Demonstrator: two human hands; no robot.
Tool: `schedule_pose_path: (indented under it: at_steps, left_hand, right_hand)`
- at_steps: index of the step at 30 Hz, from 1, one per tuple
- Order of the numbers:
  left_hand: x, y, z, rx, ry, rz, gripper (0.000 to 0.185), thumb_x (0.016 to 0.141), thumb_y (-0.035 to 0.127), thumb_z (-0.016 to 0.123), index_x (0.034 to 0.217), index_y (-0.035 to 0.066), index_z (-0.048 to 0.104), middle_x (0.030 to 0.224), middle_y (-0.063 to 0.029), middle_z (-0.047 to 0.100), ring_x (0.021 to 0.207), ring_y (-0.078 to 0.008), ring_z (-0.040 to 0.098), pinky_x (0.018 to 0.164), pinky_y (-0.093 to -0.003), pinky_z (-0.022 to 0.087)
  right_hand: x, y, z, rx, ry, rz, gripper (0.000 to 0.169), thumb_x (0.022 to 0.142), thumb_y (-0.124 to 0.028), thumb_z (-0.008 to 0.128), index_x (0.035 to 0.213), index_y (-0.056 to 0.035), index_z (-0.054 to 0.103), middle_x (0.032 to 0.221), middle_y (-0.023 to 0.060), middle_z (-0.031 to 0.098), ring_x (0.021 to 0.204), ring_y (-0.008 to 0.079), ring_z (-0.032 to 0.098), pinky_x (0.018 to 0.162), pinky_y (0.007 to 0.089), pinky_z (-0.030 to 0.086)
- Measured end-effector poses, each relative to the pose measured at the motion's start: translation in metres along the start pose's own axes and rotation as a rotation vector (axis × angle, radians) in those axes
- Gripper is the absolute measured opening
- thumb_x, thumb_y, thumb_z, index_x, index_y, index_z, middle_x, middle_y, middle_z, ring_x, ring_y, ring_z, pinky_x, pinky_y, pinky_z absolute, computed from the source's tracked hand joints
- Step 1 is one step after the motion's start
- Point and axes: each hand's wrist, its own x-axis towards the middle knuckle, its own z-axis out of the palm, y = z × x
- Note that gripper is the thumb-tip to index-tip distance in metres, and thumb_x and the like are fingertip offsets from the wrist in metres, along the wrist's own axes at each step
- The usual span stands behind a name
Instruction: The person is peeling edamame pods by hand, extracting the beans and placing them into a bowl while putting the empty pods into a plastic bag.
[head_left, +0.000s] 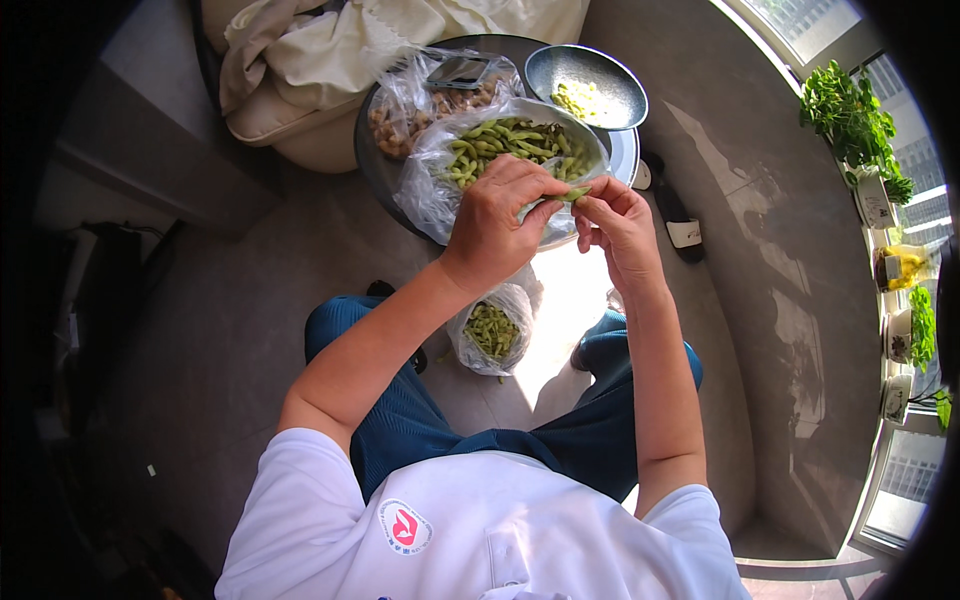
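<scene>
A green soybean pod (574, 194) is pinched between the fingertips of my left hand (504, 217) and my right hand (619, 225). Both hands are over the near edge of a clear plastic bag (431, 176) filled with green pods (517, 139), which lies on a round dark table (367, 176). Behind it to the right, a speckled dark bowl (626, 94) holds pale green shelled beans (581, 99). On the floor between my legs, a plastic-lined container (459, 349) holds more green pods or husks (491, 330).
A plastic bag of brown knobbly items (394, 131), possibly peanuts, has a phone (457, 72) on top. A cloth-covered beige seat (300, 124) stands behind the table. Slippers (682, 229) lie on the floor at right, and potted plants (851, 112) line the windowsill.
</scene>
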Motion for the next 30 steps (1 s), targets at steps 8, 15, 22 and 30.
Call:
schedule_pose_path:
  at_steps: [8, 15, 22, 30]
  left_hand:
    - [-0.003, 0.004, 0.004, -0.019, 0.004, -0.028, 0.016, 0.073, 0.002, 0.072, 0.088, 0.005, 0.067, 0.087, -0.0092, 0.065, 0.085, -0.029, 0.061, 0.074, -0.0379, 0.05]
    - [-0.003, 0.005, 0.006, 0.113, 0.001, -0.01, 0.015, 0.077, 0.007, 0.073, 0.09, 0.005, 0.065, 0.086, -0.0099, 0.065, 0.082, -0.0296, 0.061, 0.071, -0.0381, 0.05]
    - [-0.004, 0.006, 0.007, 0.13, -0.027, 0.011, 0.015, 0.081, 0.007, 0.07, 0.093, 0.004, 0.062, 0.084, -0.011, 0.063, 0.08, -0.0306, 0.061, 0.068, -0.0387, 0.049]
    - [-0.005, 0.006, 0.011, 0.256, -0.017, 0.097, 0.016, 0.084, 0.008, 0.067, 0.097, 0.005, 0.058, 0.085, -0.0113, 0.061, 0.08, -0.0312, 0.061, 0.067, -0.0398, 0.049]
  right_hand:
    - [-0.002, 0.005, 0.004, 0.113, 0.047, 0.011, 0.007, 0.085, -0.004, 0.061, 0.081, -0.0062, 0.055, 0.068, 0.0005, 0.057, 0.052, 0.005, 0.051, 0.047, 0.0228, 0.049]
    - [0.0, 0.008, 0.01, 0.056, 0.07, -0.034, 0.008, 0.084, -0.004, 0.061, 0.08, -0.0066, 0.055, 0.068, -0.0022, 0.053, 0.053, 0.0043, 0.048, 0.046, 0.0224, 0.048]
    - [-0.002, 0.009, 0.014, 0.015, 0.082, -0.089, 0.009, 0.084, -0.001, 0.06, 0.079, -0.0056, 0.054, 0.07, -0.0014, 0.054, 0.055, 0.0049, 0.05, 0.046, 0.0216, 0.048]
    - [-0.003, 0.009, 0.02, 0.023, 0.132, -0.132, 0.013, 0.082, 0.003, 0.06, 0.077, -0.005, 0.052, 0.072, -0.0002, 0.056, 0.054, 0.0061, 0.052, 0.045, 0.0209, 0.047]
